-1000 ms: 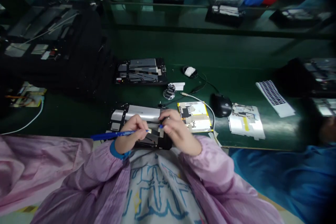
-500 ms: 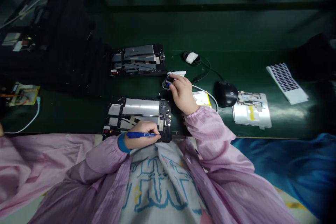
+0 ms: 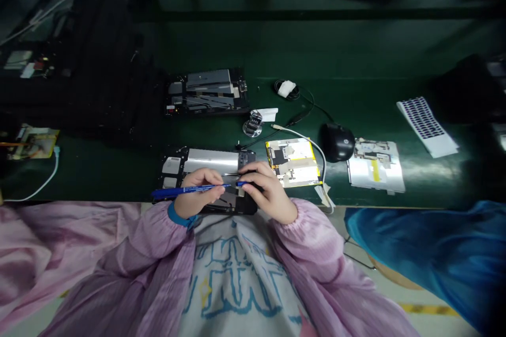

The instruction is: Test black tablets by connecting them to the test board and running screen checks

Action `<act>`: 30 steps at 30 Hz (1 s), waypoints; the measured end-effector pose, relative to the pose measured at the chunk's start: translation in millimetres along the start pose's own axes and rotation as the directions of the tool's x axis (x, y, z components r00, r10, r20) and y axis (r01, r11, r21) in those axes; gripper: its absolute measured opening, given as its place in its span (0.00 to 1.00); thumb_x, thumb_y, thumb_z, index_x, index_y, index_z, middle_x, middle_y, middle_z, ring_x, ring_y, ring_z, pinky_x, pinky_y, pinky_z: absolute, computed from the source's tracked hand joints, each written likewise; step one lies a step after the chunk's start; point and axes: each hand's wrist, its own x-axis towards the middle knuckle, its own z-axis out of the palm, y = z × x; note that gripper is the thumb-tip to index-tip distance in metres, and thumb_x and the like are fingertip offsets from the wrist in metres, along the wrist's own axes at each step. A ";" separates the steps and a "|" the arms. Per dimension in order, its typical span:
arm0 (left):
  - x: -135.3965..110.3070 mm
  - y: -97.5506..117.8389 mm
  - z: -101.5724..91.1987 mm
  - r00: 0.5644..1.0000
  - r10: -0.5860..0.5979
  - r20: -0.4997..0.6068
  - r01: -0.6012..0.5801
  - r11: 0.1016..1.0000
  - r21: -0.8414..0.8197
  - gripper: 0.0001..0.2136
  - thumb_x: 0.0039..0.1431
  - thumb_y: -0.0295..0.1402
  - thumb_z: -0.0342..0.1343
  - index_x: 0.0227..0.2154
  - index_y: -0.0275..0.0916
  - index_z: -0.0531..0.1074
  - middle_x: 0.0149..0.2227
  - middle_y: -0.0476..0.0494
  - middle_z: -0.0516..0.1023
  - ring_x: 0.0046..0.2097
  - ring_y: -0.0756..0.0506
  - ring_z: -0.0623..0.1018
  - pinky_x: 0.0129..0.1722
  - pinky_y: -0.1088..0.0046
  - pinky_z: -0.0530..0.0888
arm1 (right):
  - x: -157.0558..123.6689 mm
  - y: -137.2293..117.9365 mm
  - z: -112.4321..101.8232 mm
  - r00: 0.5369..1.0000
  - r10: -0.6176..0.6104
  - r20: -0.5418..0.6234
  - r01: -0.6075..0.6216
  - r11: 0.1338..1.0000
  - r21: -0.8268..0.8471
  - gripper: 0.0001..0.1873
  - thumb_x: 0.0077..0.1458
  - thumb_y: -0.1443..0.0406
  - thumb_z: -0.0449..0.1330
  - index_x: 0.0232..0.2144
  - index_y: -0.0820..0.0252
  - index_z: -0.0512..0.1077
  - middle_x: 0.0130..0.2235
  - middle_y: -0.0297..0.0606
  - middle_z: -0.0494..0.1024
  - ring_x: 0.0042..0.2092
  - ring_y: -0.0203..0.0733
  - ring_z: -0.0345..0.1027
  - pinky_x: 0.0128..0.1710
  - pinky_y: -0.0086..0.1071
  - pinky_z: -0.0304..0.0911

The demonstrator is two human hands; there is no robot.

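Note:
An opened tablet [image 3: 209, 164] with a silver plate lies at the near edge of the green bench. My left hand [image 3: 197, 192] is closed round a blue pen-like tool [image 3: 190, 189] that lies across the tablet and points right. My right hand [image 3: 266, 189] rests on the tablet's right end, fingers pinched near the tool's tip; whatever it pinches is too small to name. A small round metal holder [image 3: 253, 127] stands just beyond the tablet.
A second opened tablet [image 3: 207, 92] lies farther back. Right of my hands are a yellow-edged board [image 3: 293, 162], a black mouse [image 3: 337, 142], a silver plate [image 3: 375, 172] and a white sticker sheet [image 3: 427, 126]. A person's blue sleeve [image 3: 427, 253] is at right.
My right hand came back from the round metal holder to the tablet's right end. My left hand lifted the blue tool so that it lies across the tablet again.

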 end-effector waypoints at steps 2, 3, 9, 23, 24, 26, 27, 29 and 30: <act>0.2 0.3 -0.7 1.000 -0.005 -0.004 0.005 1.000 -0.017 0.12 0.51 0.33 0.63 0.23 0.37 0.64 0.26 0.50 0.71 0.18 0.56 0.67 0.16 0.79 0.65 | -2.4 -1.8 2.0 1.000 -0.003 0.005 0.003 1.000 0.000 0.09 0.62 0.61 0.54 0.36 0.55 0.74 0.41 0.41 0.75 0.46 0.45 0.67 0.46 0.44 0.65; 0.5 0.3 -0.6 1.000 -0.007 0.005 0.007 1.000 -0.009 0.12 0.51 0.33 0.63 0.23 0.37 0.64 0.26 0.49 0.72 0.18 0.56 0.67 0.16 0.79 0.66 | -2.5 -2.4 3.0 1.000 -0.009 0.008 0.009 1.000 0.000 0.09 0.62 0.61 0.54 0.36 0.55 0.74 0.41 0.41 0.75 0.46 0.45 0.67 0.46 0.44 0.65; -0.2 1.2 4.2 0.992 0.092 0.088 -0.110 0.967 0.231 0.09 0.48 0.33 0.66 0.23 0.37 0.71 0.25 0.46 0.76 0.26 0.50 0.76 0.25 0.75 0.73 | -3.1 -11.4 15.6 0.999 -0.033 0.030 0.031 0.999 0.041 0.10 0.62 0.62 0.53 0.34 0.56 0.74 0.35 0.40 0.75 0.40 0.43 0.68 0.41 0.41 0.67; -24.4 -1.7 -132.5 0.844 0.162 -0.511 -0.082 0.981 0.177 0.18 0.39 0.48 0.67 0.21 0.44 0.65 0.15 0.52 0.66 0.27 0.43 0.73 0.39 0.49 0.73 | -41.2 5.0 32.5 0.942 0.327 -0.073 -0.320 0.817 -0.479 0.34 0.60 0.50 0.52 0.60 0.68 0.59 0.65 0.63 0.52 0.68 0.72 0.32 0.57 0.76 0.38; -26.3 -4.2 -131.7 0.845 0.130 -0.519 -0.078 0.990 0.120 0.19 0.37 0.50 0.66 0.20 0.45 0.65 0.14 0.51 0.62 0.28 0.42 0.71 0.40 0.46 0.71 | -41.6 4.8 35.9 0.942 0.329 -0.069 -0.325 0.840 -0.434 0.34 0.61 0.50 0.51 0.61 0.68 0.57 0.66 0.62 0.51 0.69 0.70 0.30 0.58 0.75 0.37; -29.9 -7.2 -124.4 0.822 0.072 -0.565 -0.079 0.997 0.012 0.19 0.32 0.50 0.66 0.20 0.48 0.65 0.12 0.50 0.55 0.30 0.38 0.70 0.41 0.42 0.68 | -38.8 0.3 36.6 0.935 0.344 -0.082 -0.353 0.894 -0.276 0.34 0.62 0.52 0.50 0.64 0.63 0.52 0.67 0.58 0.51 0.69 0.63 0.31 0.61 0.70 0.38; -30.9 -7.5 -120.0 0.803 0.064 -0.592 -0.108 0.993 -0.038 0.18 0.31 0.49 0.67 0.20 0.49 0.66 0.12 0.50 0.52 0.30 0.38 0.69 0.42 0.42 0.68 | -35.5 -3.5 33.3 0.929 0.358 -0.089 -0.368 0.916 -0.159 0.34 0.62 0.52 0.50 0.65 0.60 0.49 0.67 0.54 0.52 0.70 0.59 0.35 0.63 0.65 0.40; -30.0 -5.7 -113.7 0.807 0.090 -0.584 -0.205 0.970 -0.134 0.15 0.33 0.48 0.67 0.21 0.50 0.68 0.12 0.50 0.50 0.29 0.40 0.69 0.45 0.46 0.69 | -24.3 -12.2 20.2 0.904 0.415 -0.106 -0.401 0.907 0.128 0.35 0.61 0.54 0.54 0.66 0.54 0.49 0.66 0.47 0.57 0.67 0.51 0.48 0.65 0.52 0.49; -27.7 -3.8 -112.5 0.828 0.118 -0.548 -0.259 0.948 -0.186 0.14 0.36 0.46 0.67 0.21 0.49 0.69 0.12 0.51 0.50 0.29 0.42 0.69 0.48 0.50 0.69 | -16.4 -15.9 11.1 0.880 0.460 -0.115 -0.417 0.867 0.274 0.35 0.59 0.55 0.56 0.65 0.52 0.50 0.64 0.44 0.61 0.65 0.49 0.55 0.63 0.47 0.54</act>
